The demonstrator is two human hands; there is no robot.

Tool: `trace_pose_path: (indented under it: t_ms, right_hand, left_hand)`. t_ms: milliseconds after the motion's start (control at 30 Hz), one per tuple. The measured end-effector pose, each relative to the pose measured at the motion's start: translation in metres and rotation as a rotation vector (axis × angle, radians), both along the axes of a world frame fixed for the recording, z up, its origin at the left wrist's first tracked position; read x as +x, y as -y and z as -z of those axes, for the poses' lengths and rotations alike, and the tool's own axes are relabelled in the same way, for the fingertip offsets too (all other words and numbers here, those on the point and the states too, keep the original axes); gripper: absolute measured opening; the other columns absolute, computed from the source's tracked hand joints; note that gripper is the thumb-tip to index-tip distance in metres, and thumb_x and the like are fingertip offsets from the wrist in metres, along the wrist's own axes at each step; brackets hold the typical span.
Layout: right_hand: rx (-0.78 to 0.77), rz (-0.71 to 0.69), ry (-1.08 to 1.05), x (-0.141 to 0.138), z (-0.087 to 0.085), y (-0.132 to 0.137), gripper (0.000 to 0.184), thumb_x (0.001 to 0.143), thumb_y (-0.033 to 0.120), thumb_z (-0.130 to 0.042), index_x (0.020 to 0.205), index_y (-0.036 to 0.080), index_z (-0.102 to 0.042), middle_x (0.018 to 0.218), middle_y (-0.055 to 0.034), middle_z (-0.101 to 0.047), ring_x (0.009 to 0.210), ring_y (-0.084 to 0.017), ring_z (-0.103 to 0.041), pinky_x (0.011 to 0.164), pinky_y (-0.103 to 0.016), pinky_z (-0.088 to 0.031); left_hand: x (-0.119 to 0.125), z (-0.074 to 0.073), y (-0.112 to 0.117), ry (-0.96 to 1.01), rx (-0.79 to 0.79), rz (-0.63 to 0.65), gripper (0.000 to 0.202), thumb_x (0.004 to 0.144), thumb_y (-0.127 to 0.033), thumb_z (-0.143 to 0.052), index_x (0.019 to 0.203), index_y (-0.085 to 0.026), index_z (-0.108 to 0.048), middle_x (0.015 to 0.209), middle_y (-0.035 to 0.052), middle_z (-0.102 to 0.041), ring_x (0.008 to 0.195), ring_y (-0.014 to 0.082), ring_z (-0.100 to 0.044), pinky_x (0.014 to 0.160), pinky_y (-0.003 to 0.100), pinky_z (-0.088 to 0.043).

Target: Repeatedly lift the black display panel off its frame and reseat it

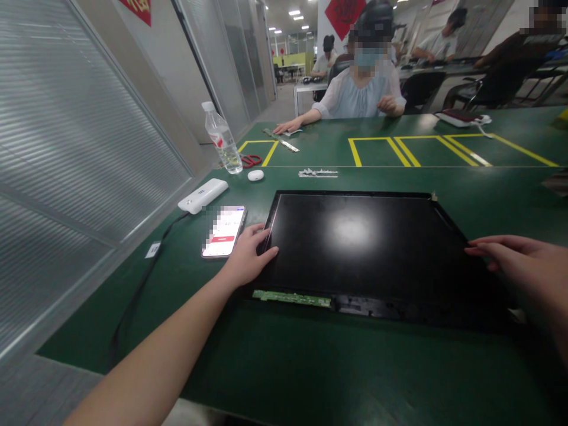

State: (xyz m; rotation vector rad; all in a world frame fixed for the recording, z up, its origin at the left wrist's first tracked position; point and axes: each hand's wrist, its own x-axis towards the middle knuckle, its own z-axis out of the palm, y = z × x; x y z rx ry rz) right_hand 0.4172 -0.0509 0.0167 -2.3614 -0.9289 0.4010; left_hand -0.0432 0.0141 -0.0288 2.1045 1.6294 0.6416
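Observation:
A black LCD panel (381, 248) lies face up on the green table in front of me, a light reflected in its surface. Along its near edge runs a green circuit board strip (291, 298). My left hand (248, 253) grips the panel's left side, thumb over the front and fingers along the rim. At the opposite side, my right hand (517, 254) pinches the right edge between thumb and fingers; some of its fingertips are hidden. Just left of my left hand is a smartphone (223, 232) with a lit screen.
On the left stand a water bottle (224, 139), red-handled scissors (251, 160), a white earbud case (255, 176) and a white power bank (204, 195) with a black strap. Thin white strips (318, 173) lie behind the panel. A person (361, 89) sits opposite, one hand on the table.

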Motion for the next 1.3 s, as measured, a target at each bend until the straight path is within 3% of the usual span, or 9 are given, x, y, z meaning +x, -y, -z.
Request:
trace_pose_path:
  t_ms: [200, 333, 467, 533, 667, 767, 967, 1100, 1300]
  right_hand:
    - [-0.01, -0.028, 0.015, -0.003, -0.003, 0.001, 0.031, 0.059, 0.044, -0.053, 0.073, 0.026, -0.073, 0.077, -0.0081, -0.073, 0.074, -0.03, -0.065, 0.067, -0.041, -0.045]
    - [-0.054, -0.029, 0.048, -0.001, -0.001, 0.0, 0.034, 0.058, 0.047, -0.054, 0.076, 0.026, -0.074, 0.068, -0.0073, -0.07, 0.071, -0.03, -0.065, 0.065, -0.04, -0.044]
    - [-0.053, -0.072, 0.1, 0.008, 0.004, -0.001, 0.035, 0.058, 0.052, -0.055, 0.073, 0.027, -0.075, 0.064, -0.0058, -0.07, 0.066, -0.03, -0.065, 0.063, -0.041, -0.044]
    - [-0.054, -0.096, 0.115, 0.01, 0.005, -0.001, 0.035, 0.059, 0.053, -0.055, 0.073, 0.029, -0.075, 0.065, -0.0051, -0.07, 0.066, -0.031, -0.066, 0.064, -0.042, -0.044]
    - [-0.092, -0.09, 0.136, 0.007, 0.003, -0.001, 0.035, 0.06, 0.051, -0.055, 0.075, 0.028, -0.075, 0.066, -0.0048, -0.07, 0.067, -0.029, -0.064, 0.063, -0.04, -0.043]
    - [-0.115, -0.075, 0.154, 0.003, 0.002, -0.001, 0.034, 0.061, 0.05, -0.054, 0.076, 0.027, -0.075, 0.07, -0.0049, -0.07, 0.07, -0.028, -0.062, 0.064, -0.04, -0.043]
    - [-0.105, -0.092, 0.184, 0.003, 0.002, 0.002, 0.038, 0.06, 0.052, -0.054, 0.081, 0.029, -0.075, 0.069, -0.0041, -0.068, 0.066, -0.029, -0.06, 0.063, -0.04, -0.044]
    - [-0.108, -0.148, 0.172, 0.002, 0.008, 0.0, 0.056, 0.058, 0.059, -0.055, 0.101, 0.03, -0.079, 0.058, -0.0031, -0.062, 0.061, -0.029, -0.06, 0.064, -0.041, -0.045]
    - [-0.142, -0.326, 0.216, 0.009, 0.024, -0.005, 0.072, 0.056, 0.066, -0.051, 0.113, 0.032, -0.079, 0.085, -0.0042, -0.075, 0.074, -0.03, -0.066, 0.074, -0.043, -0.05]
  left_hand:
    - [0.003, 0.0, 0.0, -0.031, 0.014, 0.01, 0.054, 0.087, -0.04, -0.063, 0.134, -0.014, -0.061, 0.148, 0.0207, -0.051, 0.139, 0.0372, -0.048, 0.118, 0.056, -0.035]
    - [0.004, -0.005, 0.004, 0.021, 0.026, 0.029, 0.068, 0.085, -0.038, -0.067, 0.147, -0.018, -0.048, 0.149, 0.0193, -0.051, 0.14, 0.0352, -0.047, 0.114, 0.056, -0.041]
    - [0.0, -0.022, 0.01, -0.055, -0.005, 0.104, 0.061, 0.083, -0.049, -0.072, 0.137, -0.024, -0.061, 0.157, 0.0164, -0.044, 0.145, 0.0393, -0.041, 0.116, 0.06, -0.037]
    - [-0.003, -0.031, 0.012, -0.091, 0.0, 0.203, 0.06, 0.078, -0.051, -0.078, 0.132, -0.027, -0.067, 0.157, 0.0145, -0.046, 0.144, 0.0402, -0.042, 0.117, 0.061, -0.036]
    - [-0.01, -0.04, 0.012, -0.117, 0.0, 0.426, 0.062, 0.074, -0.052, -0.083, 0.131, -0.031, -0.07, 0.147, 0.0125, -0.058, 0.134, 0.0381, -0.053, 0.112, 0.057, -0.041]
    - [-0.011, -0.041, 0.01, -0.121, 0.012, 0.495, 0.058, 0.073, -0.053, -0.084, 0.125, -0.031, -0.074, 0.14, 0.012, -0.063, 0.127, 0.0368, -0.058, 0.108, 0.055, -0.045]
    - [-0.008, -0.044, 0.013, -0.093, -0.066, 0.55, 0.042, 0.077, -0.045, -0.082, 0.116, -0.029, -0.078, 0.126, 0.0104, -0.069, 0.113, 0.0304, -0.066, 0.097, 0.044, -0.053]
    - [-0.005, -0.046, 0.016, -0.077, -0.132, 0.547, 0.035, 0.081, -0.043, -0.078, 0.113, -0.028, -0.078, 0.112, 0.0082, -0.071, 0.097, 0.025, -0.069, 0.083, 0.035, -0.056]
    - [-0.001, -0.049, 0.018, -0.121, -0.173, 0.56, 0.033, 0.084, -0.034, -0.075, 0.114, -0.021, -0.074, 0.093, 0.0043, -0.069, 0.08, 0.0179, -0.066, 0.071, 0.028, -0.051]
